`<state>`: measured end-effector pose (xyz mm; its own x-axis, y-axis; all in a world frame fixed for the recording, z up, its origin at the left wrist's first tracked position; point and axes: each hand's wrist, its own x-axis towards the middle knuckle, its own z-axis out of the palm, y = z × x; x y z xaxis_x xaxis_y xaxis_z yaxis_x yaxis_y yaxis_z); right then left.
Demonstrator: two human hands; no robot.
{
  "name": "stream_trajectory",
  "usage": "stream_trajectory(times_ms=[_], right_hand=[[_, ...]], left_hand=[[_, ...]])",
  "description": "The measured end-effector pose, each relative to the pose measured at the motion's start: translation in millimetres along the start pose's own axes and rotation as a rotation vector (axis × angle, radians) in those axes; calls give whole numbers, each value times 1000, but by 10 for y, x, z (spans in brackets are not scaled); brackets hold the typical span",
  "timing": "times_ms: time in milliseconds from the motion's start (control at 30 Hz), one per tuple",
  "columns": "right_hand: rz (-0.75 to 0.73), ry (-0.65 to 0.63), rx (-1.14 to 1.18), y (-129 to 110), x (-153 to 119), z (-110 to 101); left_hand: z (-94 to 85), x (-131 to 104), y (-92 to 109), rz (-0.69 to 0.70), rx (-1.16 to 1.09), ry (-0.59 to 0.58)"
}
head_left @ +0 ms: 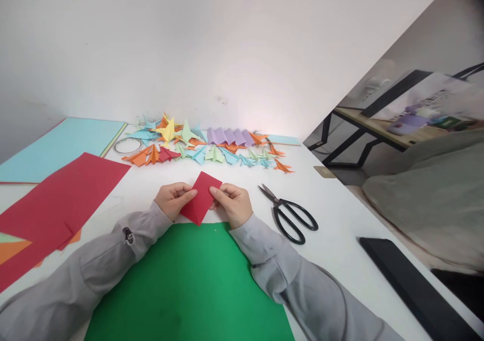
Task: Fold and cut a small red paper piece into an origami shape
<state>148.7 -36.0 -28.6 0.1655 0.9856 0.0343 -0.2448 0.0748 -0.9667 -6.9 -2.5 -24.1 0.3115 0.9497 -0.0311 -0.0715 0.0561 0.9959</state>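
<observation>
A small folded piece of red paper [201, 197] is held up between both hands, just past the far edge of a green sheet [189, 280]. My left hand [174, 200] pinches its left side, thumb on top. On the right side, my right hand [232, 203] grips the same paper between thumb and fingers. The fingers behind the paper are partly hidden. To the right of my right hand lie black-handled scissors [289, 212], blades slightly apart and pointing away to the left.
Folded paper shapes [189, 141] in several colours line the wall, with a pleated purple paper [230, 136] among them. Large red paper [71, 189] and light blue sheets [71, 139] lie left, near a wire ring [127, 146]. A black flat bar [397, 285] lies right.
</observation>
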Motion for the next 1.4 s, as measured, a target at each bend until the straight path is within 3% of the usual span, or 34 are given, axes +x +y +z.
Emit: stream_trajectory(times_ms=[300, 500, 633, 1400], right_hand=[[-47, 60, -33, -2, 2, 0], [38, -28, -69, -9, -40, 13], [73, -58, -70, -5, -64, 30], [86, 65, 7, 26, -13, 24]], left_hand=[[-43, 34, 9, -114, -48, -189], [52, -34, 81, -61, -189, -69], [64, -43, 116, -105, -204, -26], [-44, 57, 27, -181, -222, -106]])
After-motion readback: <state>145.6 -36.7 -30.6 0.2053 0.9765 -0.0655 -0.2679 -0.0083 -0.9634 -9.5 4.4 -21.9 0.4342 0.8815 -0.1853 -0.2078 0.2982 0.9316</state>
